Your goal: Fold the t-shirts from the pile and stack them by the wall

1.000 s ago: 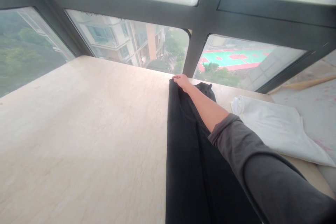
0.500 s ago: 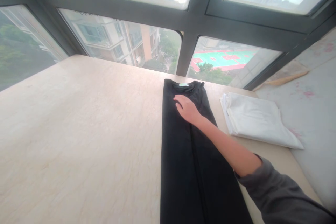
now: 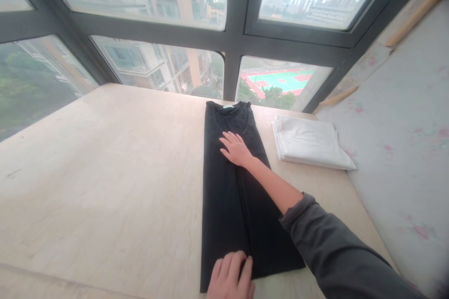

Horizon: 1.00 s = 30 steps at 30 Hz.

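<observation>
A black shirt (image 3: pixel 224 205) lies folded lengthwise on the pale stone-patterned surface, its neckline and light label at the far end. My right hand (image 3: pixel 236 149) rests flat on the upper part of the shirt, below the neckline, with fingers spread and holding nothing. Down at the near end, my left hand (image 3: pixel 229 276) is at the shirt's bottom edge. Its fingers are curled, with thumb and index finger closed on the black cloth; the fingertips are partly hidden.
Folded white cloth (image 3: pixel 308 142) lies to the right of the shirt, beside a flower-patterned wall (image 3: pixel 396 159). Grey window frames (image 3: pixel 233 42) border the far side of the pale surface (image 3: pixel 115 173).
My left hand has come into view at the shirt's near end. My right hand has slid slightly toward me on the shirt, its fingers now more spread. The view has shifted.
</observation>
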Available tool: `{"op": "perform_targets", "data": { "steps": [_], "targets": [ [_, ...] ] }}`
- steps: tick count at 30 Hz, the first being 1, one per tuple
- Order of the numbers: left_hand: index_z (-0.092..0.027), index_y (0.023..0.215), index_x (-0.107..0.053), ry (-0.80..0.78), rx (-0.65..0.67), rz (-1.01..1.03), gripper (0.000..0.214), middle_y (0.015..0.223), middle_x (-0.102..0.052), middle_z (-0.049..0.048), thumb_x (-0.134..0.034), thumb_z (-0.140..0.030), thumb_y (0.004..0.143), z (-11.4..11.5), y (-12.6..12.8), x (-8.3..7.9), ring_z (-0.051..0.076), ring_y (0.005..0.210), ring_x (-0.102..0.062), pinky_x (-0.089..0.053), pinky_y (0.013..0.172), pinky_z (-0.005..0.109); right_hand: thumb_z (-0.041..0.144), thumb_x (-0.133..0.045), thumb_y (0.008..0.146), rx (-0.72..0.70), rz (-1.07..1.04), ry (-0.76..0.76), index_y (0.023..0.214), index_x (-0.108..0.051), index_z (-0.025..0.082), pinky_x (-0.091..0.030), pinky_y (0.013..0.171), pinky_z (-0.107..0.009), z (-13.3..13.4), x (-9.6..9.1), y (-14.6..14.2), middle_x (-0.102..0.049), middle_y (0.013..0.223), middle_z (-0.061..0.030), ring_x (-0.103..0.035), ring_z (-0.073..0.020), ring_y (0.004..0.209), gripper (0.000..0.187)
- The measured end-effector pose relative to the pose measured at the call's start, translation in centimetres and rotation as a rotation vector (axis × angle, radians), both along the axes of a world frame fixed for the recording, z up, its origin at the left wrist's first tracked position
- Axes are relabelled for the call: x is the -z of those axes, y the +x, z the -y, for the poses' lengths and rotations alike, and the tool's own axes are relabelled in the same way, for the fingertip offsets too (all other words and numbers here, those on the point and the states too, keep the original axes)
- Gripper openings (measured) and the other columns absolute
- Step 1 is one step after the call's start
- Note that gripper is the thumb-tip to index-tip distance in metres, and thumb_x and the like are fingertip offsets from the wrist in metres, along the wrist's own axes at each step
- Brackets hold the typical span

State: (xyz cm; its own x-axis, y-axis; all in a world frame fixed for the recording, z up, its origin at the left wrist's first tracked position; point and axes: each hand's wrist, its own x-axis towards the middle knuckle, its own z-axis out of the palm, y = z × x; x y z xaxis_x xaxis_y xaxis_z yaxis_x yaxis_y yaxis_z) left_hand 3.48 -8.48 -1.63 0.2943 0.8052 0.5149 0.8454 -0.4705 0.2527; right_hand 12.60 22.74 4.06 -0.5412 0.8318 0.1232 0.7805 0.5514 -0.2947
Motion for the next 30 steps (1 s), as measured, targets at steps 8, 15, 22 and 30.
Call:
{"op": "perform_targets", "data": {
  "steps": [8,15,22,30],
  "targets": [
    [-0.015,0.119,-0.067,0.145,-0.022,-0.088,0.052,0.113,-0.071,0.0105,-0.035,-0.049,0.097,2.8,0.6,0.7,0.025,0.11,-0.058,-0.037,0.1,0.039,0.032,-0.046,0.097,0.002,-0.139,0.081,0.145,-0.049,0.021,-0.037,0.115,-0.052,15.6,0.8,9.8,-0.04,0.155,-0.0116,-0.034,-0.0281,0.145,0.049],
    [-0.016,0.133,-0.059,0.022,0.124,-0.316,0.046,0.144,-0.055,0.0097,-0.054,-0.033,0.09,1.7,-1.9,-3.6,0.026,0.135,-0.046,-0.031,0.114,0.041,0.03,-0.052,0.093,-0.089,-0.046,0.067,0.149,-0.044,0.024,-0.04,0.113,-0.054,27.7,2.3,14.5,-0.032,0.159,-0.009,-0.029,-0.0311,0.147,0.057],
    [-0.02,0.149,-0.043,-0.021,0.15,-0.45,0.077,0.156,-0.04,0.0124,-0.052,-0.065,0.086,1.6,-2.8,-4.1,0.034,0.141,-0.036,-0.023,0.116,0.048,0.051,-0.059,0.088,-0.12,0.007,0.006,0.155,-0.032,0.029,-0.026,0.117,-0.063,29.9,3.1,14.1,-0.021,0.163,-0.008,-0.025,-0.0372,0.148,0.075],
    [-0.026,0.141,-0.053,0.099,0.196,-0.524,0.072,0.143,-0.056,0.0086,-0.049,-0.07,0.085,3.1,-3.5,-2.9,0.03,0.134,-0.044,-0.015,0.119,0.045,0.057,-0.055,0.089,-0.166,0.084,0.105,0.156,-0.029,0.028,-0.037,0.11,-0.058,31.8,3.2,14.5,-0.03,0.159,-0.0102,-0.036,-0.0378,0.143,0.078]
  ]
}}
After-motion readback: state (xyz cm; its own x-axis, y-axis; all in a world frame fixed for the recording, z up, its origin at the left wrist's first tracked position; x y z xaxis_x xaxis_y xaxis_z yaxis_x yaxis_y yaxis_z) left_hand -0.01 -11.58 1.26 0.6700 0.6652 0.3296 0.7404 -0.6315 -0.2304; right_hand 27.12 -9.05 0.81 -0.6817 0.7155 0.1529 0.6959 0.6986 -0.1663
